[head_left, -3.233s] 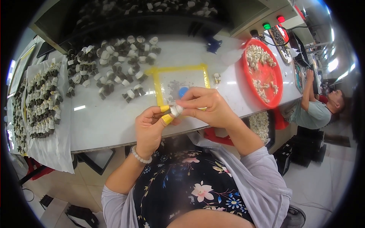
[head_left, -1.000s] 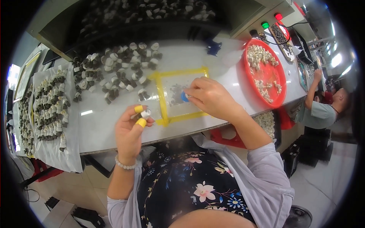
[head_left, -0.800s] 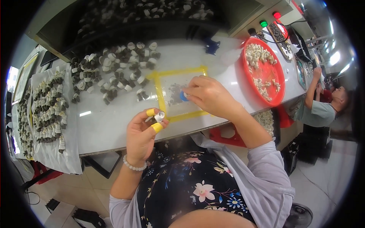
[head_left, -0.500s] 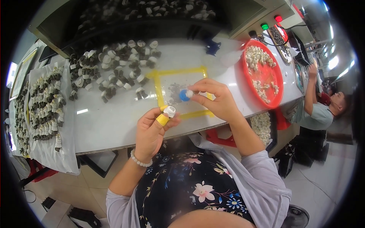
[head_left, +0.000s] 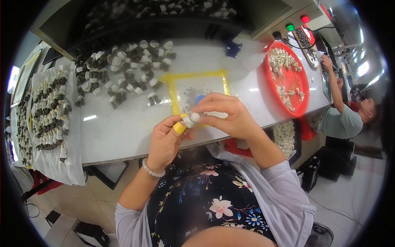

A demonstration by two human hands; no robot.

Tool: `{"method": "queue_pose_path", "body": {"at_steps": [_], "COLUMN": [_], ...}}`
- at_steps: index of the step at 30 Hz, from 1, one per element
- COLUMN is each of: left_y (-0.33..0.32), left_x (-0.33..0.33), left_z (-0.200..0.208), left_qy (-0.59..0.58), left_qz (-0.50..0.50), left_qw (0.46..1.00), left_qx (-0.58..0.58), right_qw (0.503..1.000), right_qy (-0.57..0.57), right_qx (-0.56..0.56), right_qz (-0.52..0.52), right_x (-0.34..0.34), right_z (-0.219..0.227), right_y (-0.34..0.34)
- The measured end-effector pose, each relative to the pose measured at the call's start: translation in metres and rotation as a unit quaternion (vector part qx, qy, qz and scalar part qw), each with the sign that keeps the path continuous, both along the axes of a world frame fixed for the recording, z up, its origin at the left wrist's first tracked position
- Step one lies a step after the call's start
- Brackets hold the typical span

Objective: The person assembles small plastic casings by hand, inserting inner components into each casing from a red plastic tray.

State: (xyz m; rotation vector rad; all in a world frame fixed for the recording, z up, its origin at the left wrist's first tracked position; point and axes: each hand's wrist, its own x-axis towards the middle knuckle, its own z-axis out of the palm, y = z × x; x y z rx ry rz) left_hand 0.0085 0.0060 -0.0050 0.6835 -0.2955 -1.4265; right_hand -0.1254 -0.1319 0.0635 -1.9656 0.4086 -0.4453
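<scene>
My left hand (head_left: pixel 161 144) is closed around a small white molded piece (head_left: pixel 189 122), held up over the table's front edge. Yellow tape (head_left: pixel 179 128) wraps the left thumb. My right hand (head_left: pixel 231 112) pinches a small whitish part (head_left: pixel 195 117) against the top of that piece; the fingers partly cover it. Behind the right fingers, a round blue thing (head_left: pixel 199 99) shows on a work area framed with yellow tape (head_left: pixel 197 75), mostly hidden. Dark smudges mark the surface there.
Many small dark-and-white figure parts (head_left: pixel 127 68) lie at the back left. Rows of similar figures stand on a white sheet (head_left: pixel 74 148) farther left. A red tray (head_left: pixel 305 99) holds small white pieces. At the far right sits another person (head_left: pixel 343 119).
My right hand has moved left and nearer, away from the blue thing, bringing its small white part to the piece in my left hand. My left hand has shifted slightly.
</scene>
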Motion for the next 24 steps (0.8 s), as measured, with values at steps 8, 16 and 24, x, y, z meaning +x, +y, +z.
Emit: {"method": "queue_pose_path", "body": {"at_steps": [8,16,24], "left_y": [-0.002,-0.003,0.074], "left_x": [-0.003,0.0,0.099], "left_z": [0.004,0.004,0.029], "left_qy": [-0.086,-0.078,-0.291], "left_qz": [-0.018,-0.037,0.193], "left_qw": [0.996,0.995,0.937], "left_qx": [0.015,0.043,0.013], "right_qw": [0.997,0.998,0.873], "right_qy": [0.013,0.0,0.192], "right_qx": [-0.075,-0.055,-0.248], "right_qz": [0.019,-0.007,-0.373], "right_x": [-0.006,-0.029,-0.157], "right_z": [0.0,-0.002,0.002], "right_y": [0.002,-0.003,-0.124]}}
